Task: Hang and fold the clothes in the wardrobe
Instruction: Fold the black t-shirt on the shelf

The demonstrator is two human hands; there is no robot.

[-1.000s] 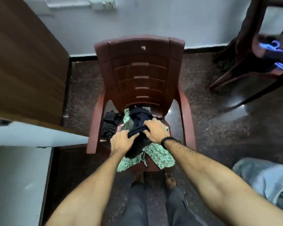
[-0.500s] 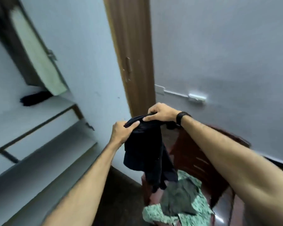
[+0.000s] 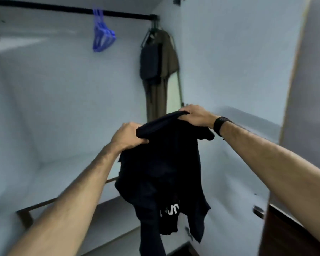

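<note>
Now both hands hold the black garment [image 3: 161, 163] bunched in front of the open wardrobe: left hand [image 3: 126, 137] and right hand [image 3: 195, 117] curl around its top edge. Bunched like this, I think it could slip off a blue hanger [image 3: 101, 36].

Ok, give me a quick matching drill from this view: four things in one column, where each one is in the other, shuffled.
Things:
1. black garment
2. blue hangers
3. olive clothes
4. wristband

Places:
A. hanging at the rod's right end
B. on the right wrist
C. gripped by both hands
D. hanging bare, mid-rod

Pairs: 1-C, 2-D, 3-A, 4-B
</note>
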